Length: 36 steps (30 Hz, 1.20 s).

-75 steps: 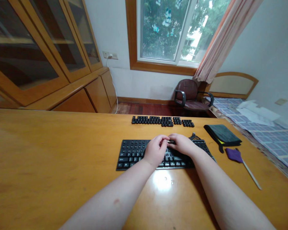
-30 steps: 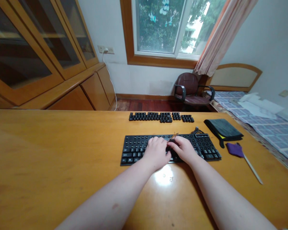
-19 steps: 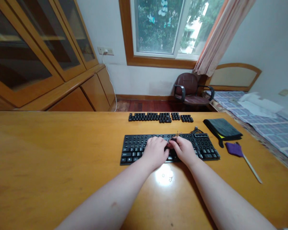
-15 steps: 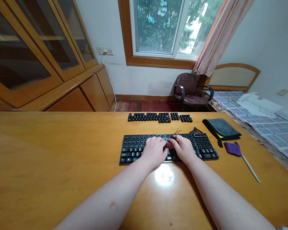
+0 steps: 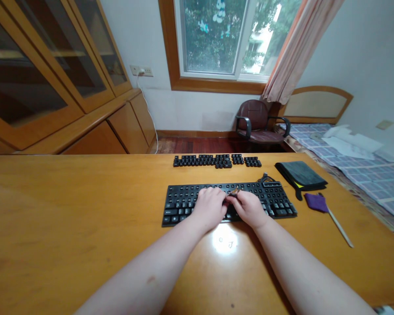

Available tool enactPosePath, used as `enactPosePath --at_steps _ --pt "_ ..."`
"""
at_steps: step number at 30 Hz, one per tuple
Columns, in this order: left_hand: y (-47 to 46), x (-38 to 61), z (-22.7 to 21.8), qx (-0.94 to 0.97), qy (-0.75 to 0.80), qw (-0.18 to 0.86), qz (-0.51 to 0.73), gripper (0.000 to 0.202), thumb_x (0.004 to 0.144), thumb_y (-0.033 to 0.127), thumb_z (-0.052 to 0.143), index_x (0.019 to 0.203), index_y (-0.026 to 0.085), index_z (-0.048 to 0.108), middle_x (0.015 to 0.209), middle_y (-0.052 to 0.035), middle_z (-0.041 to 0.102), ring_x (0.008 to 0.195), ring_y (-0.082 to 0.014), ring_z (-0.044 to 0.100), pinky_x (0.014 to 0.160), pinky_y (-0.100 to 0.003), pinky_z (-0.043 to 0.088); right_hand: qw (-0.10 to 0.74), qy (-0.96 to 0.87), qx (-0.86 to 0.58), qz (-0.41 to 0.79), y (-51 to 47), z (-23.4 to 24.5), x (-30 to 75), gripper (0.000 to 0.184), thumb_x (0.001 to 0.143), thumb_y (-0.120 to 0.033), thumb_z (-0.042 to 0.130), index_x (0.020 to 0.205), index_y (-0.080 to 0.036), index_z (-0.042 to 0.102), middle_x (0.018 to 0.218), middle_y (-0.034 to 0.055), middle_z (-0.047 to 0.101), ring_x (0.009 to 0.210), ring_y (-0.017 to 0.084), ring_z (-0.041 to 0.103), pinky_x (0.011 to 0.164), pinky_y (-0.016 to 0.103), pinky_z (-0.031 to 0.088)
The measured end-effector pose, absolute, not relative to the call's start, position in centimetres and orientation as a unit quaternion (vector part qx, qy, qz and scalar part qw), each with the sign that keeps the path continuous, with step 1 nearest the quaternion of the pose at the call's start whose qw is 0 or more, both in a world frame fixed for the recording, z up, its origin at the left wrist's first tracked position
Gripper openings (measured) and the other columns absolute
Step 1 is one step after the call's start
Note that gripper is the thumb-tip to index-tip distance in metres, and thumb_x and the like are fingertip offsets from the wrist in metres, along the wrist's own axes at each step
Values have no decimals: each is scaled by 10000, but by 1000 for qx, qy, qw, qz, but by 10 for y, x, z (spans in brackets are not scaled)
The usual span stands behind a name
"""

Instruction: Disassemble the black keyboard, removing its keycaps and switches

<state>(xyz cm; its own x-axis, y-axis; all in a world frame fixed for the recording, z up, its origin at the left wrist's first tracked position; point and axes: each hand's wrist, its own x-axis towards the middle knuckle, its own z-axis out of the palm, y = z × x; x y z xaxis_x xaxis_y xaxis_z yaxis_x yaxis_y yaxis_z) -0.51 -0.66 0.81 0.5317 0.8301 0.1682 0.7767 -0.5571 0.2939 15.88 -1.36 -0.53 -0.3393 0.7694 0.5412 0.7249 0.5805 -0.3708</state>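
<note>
A black keyboard (image 5: 184, 202) lies on the wooden desk (image 5: 68, 210) in front of me. Both hands rest on its middle. My left hand (image 5: 209, 208) is curled with its fingertips down on the keys. My right hand (image 5: 248, 206) is closed in a pinch around a small thin tool (image 5: 233, 191) whose brownish tip sticks out between the two hands. Behind the keyboard a row of loose black keycaps (image 5: 216, 160) lies near the desk's far edge.
A folded black cloth (image 5: 300, 173) and a purple-headed stick (image 5: 328, 211) lie to the right of the keyboard. A coiled cable (image 5: 265, 178) sits at the keyboard's back right corner. Beyond the desk are wooden cabinets (image 5: 52, 87), an armchair (image 5: 258, 124) and a bed (image 5: 354, 157).
The hands have stayed together over the keyboard's middle, shifting slightly. The tool's tip, raised half a second ago, now lies lower between them. The camera has drifted a little.
</note>
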Motion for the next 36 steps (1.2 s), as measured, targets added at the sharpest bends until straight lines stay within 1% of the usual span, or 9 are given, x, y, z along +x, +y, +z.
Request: enactPosePath --at_steps 5,8,14,17,20,24,28,32,36 --pt "-6 -5 8 872 458 83 152 143 852 288 476 879 193 579 957 -51 610 915 -229 515 802 -378 383 358 -828 -432 -9 -15 -10 159 231 909 -281 436 778 -184 600 653 52 657 601 170 615 594 266 466" --pt "-6 -5 8 872 459 81 153 131 846 279 489 889 195 580 953 -47 611 914 -228 517 803 -376 382 361 -815 -453 3 -14 -10 158 247 906 -281 436 734 -191 588 647 48 658 599 169 618 589 260 466" --pt "-5 -5 8 870 459 94 151 155 851 308 499 928 210 591 956 -39 615 922 -223 518 815 -375 381 380 -737 -547 115 -10 -6 156 257 883 -300 475 661 -210 570 626 22 670 584 158 627 581 246 469" --pt "-5 -6 8 872 458 94 147 162 842 316 518 937 208 592 961 -44 613 927 -226 518 817 -376 384 381 -715 -565 154 -9 -6 156 266 878 -317 481 652 -210 571 613 19 673 571 161 629 570 247 466" --pt "-5 -6 9 872 458 88 146 163 851 314 507 936 202 589 958 -50 610 925 -228 521 812 -379 389 380 -734 -546 133 -10 -7 156 250 881 -315 474 682 -212 587 653 27 682 602 166 635 585 252 466" --pt "-5 -6 9 874 456 88 144 153 857 298 497 932 194 583 973 -54 614 925 -230 527 811 -381 391 360 -771 -522 60 -15 -9 157 261 888 -329 455 715 -214 612 662 42 674 610 176 630 592 268 472" --pt "-3 -5 9 865 467 110 149 182 881 330 467 927 202 587 946 -47 635 916 -221 540 810 -369 389 399 -751 -526 13 -19 -8 158 261 888 -331 455 739 -211 633 714 59 700 651 191 649 630 292 492" --pt "-2 -5 7 859 471 118 165 208 886 352 458 925 208 603 917 -43 652 911 -221 550 813 -369 386 432 -730 -524 82 -18 -4 157 220 887 -304 471 761 -215 628 741 43 714 674 180 667 646 284 509" --pt "-1 -7 5 841 480 156 197 213 874 363 481 982 235 613 978 -24 657 949 -201 560 843 -350 384 452 -708 -529 117 -16 -4 157 196 878 -314 489 792 -207 629 773 47 711 717 186 669 682 295 513"
